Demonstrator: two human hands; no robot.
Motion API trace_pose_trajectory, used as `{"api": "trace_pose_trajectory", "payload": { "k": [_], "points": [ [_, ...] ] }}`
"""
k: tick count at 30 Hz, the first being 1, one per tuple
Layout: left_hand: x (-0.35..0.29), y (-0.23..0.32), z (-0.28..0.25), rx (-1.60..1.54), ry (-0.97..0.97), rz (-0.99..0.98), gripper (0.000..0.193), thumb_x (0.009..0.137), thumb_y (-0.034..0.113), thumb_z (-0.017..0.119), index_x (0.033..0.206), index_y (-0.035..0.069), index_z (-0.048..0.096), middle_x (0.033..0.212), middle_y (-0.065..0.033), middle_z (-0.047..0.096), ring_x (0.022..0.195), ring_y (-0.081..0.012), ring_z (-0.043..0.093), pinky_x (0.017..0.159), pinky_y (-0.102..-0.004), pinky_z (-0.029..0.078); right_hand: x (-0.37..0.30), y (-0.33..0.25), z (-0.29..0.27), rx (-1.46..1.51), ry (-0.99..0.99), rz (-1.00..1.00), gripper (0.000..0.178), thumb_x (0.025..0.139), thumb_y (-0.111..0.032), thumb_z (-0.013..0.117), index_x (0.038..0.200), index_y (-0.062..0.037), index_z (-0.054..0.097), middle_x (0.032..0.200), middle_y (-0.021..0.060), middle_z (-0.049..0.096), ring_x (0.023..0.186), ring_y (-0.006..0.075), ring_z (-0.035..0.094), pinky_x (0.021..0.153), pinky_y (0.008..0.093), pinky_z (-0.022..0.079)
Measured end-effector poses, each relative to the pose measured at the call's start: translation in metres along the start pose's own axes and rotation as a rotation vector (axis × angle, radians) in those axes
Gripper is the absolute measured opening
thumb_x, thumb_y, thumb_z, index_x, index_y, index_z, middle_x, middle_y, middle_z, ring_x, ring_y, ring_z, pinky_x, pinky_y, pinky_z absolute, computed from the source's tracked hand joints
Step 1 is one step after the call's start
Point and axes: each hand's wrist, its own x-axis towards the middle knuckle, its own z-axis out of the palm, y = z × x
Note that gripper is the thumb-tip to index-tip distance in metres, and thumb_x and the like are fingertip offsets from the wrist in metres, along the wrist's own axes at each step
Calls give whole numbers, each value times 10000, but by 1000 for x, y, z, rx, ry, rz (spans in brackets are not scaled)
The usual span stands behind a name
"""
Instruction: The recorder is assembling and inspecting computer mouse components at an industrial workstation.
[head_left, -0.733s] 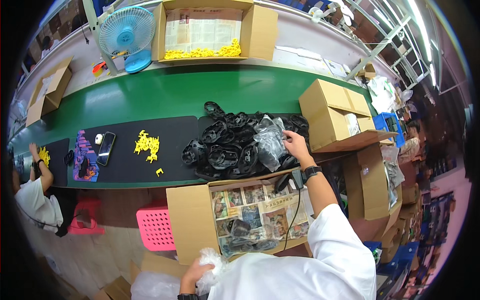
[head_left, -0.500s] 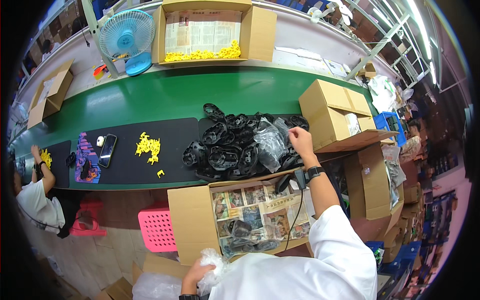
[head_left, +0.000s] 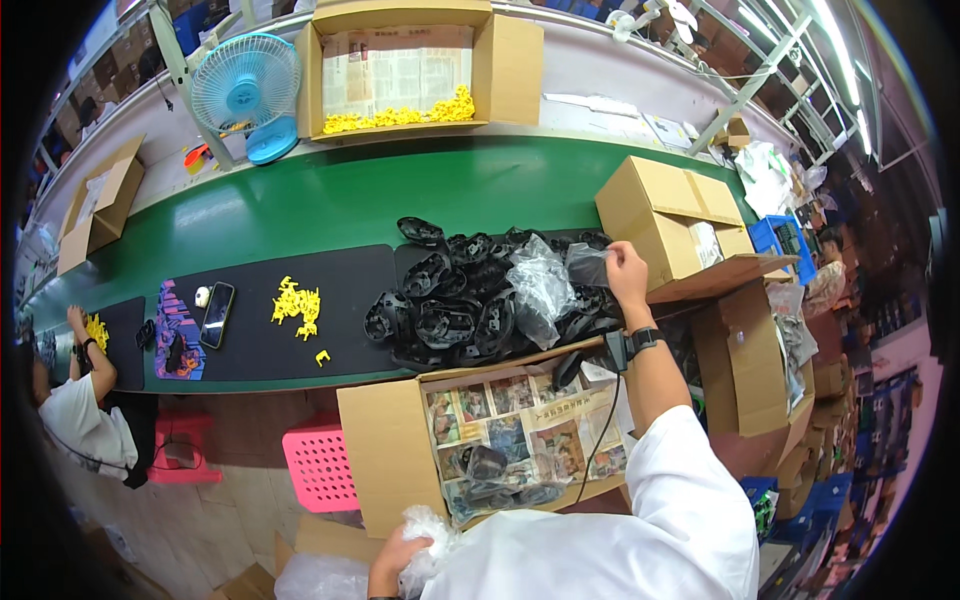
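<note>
My right hand (head_left: 627,272) pinches the edge of a thin clear plastic bag (head_left: 588,264), drawn out over the right side of a pile of black plastic shells (head_left: 447,318). Beside it, more crumpled clear bags (head_left: 540,285) lie on the pile. Low in the view, my left hand (head_left: 400,556) is closed around a bunch of clear plastic bags (head_left: 428,532). In front of me stands an open cardboard box (head_left: 390,445), lined with printed paper; several bagged dark parts (head_left: 490,478) rest in it.
A black mat (head_left: 250,345) bears yellow plastic parts (head_left: 297,305) and a phone (head_left: 218,315). Cardboard boxes (head_left: 665,215) stand to the right. A blue fan (head_left: 247,95) is at the far left. A co-worker (head_left: 90,410) sits at left, near a pink stool (head_left: 318,468).
My right hand has moved right, drawing the bag's edge out from the crumpled bags on the pile. My left hand keeps its bunch of bags. The whole view has shifted slightly.
</note>
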Motion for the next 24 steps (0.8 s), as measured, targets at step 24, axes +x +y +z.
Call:
{"api": "trace_pose_trajectory", "payload": {
  "k": [24],
  "points": [
    [-16, 11, 17, -91, 90, -9, 324, 845, 124, 637, 1139, -3, 594, 955, -64, 652, 801, -162, 606, 724, -289, 508, 1, 49, 42, 16, 86, 177, 202, 771, -193, 671, 727, -18, 581, 957, 199, 619, 966, 327, 578, 835, 389, 458]
  ]
}}
